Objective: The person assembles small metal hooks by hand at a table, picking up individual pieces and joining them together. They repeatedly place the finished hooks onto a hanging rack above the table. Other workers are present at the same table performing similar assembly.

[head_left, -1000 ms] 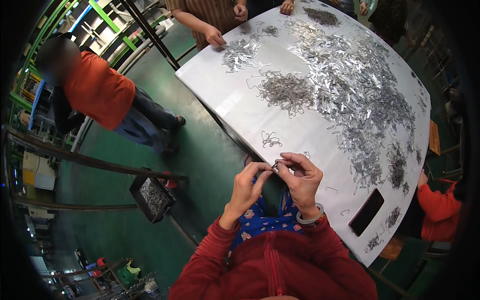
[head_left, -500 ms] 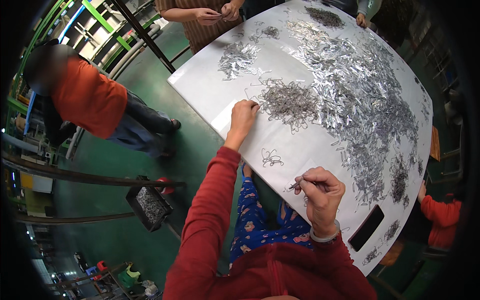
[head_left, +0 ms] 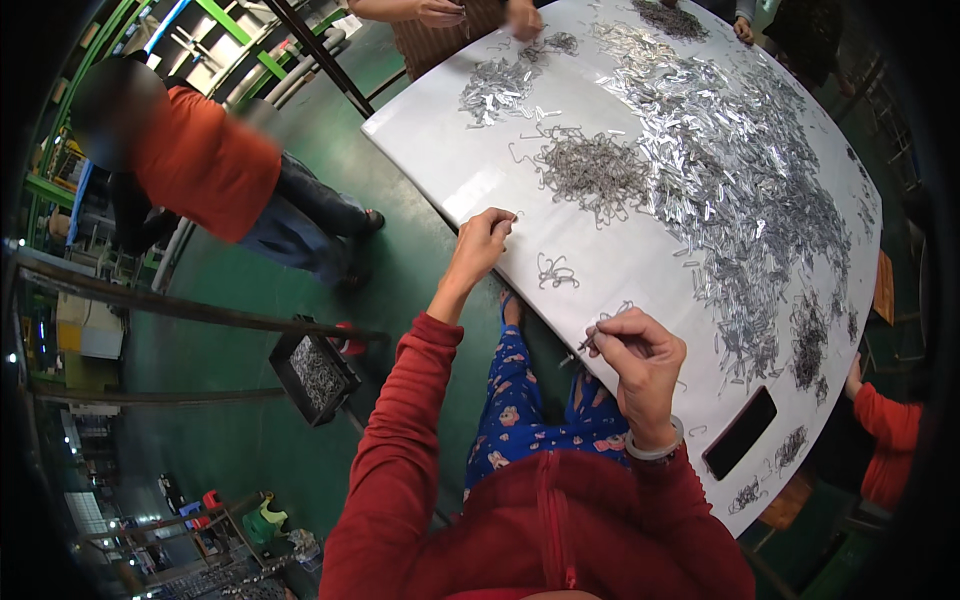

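Note:
My left hand [head_left: 480, 245] is over the table's near edge, thumb and forefinger pinched on a small wire hook [head_left: 518, 215] that pokes out at the fingertips. To the right, my right hand [head_left: 642, 362] pinches a thin small metal piece [head_left: 588, 341], mostly hidden by the fingers. A little group of bent wire hooks [head_left: 556, 271] lies on the table between my hands. Beyond my left hand is a tangled heap of wire hooks [head_left: 592, 172], bordered on the right by a wide spread of shiny flat metal pieces [head_left: 720, 150].
The white table [head_left: 440, 150] has a black phone [head_left: 740, 433] near its right side. A co-worker's hand [head_left: 524, 20] is at the far edge. On the left, a person in orange [head_left: 205, 160] stands beside the table, and a black crate of metal parts [head_left: 313, 378] is below.
My left hand has drawn back from the hook heap toward the table edge, bringing a wire hook. My right hand keeps its pinch. A co-worker's hand has reached down to the far side.

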A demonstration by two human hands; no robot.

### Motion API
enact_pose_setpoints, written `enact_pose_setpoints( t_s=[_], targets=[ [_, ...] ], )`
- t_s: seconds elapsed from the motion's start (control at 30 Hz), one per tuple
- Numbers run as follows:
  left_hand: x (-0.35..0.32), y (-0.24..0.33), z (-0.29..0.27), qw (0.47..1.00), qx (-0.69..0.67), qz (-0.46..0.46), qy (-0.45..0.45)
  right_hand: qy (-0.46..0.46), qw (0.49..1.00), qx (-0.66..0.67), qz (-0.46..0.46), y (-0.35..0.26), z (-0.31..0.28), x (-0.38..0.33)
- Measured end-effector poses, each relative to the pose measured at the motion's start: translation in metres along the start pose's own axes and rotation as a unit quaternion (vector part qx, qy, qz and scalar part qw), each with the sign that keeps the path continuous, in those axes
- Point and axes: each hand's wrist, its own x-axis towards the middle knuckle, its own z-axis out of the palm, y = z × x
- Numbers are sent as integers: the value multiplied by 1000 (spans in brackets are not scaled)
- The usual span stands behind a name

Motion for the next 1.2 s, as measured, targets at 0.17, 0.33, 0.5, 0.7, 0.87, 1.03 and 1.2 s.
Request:
enact_pose_setpoints(
  t_s=[0.17,0.33,0.5,0.7,0.87,1.03,1.2],
  targets=[
    [-75,60,-8,992,-127,15,-20,0,1000,-2,14,6,6,-10],
    [-149,103,-6,970,-234,64,-32,16,998,-58,28,15,10,-16],
    [-172,114,10,966,-127,220,37,18,1000,-6,-21,15,12,-26],
    [-184,109,24,966,-146,192,94,14,983,-119,-137,12,18,-30],
    [-186,100,32,954,-256,109,113,-20,986,-136,-98,17,22,-27],
    [-184,94,21,957,-221,115,150,-72,964,-227,-121,20,-3,-12],
    [-191,83,4,957,-228,126,129,18,882,-462,-92,19,-132,81]
  ],
)
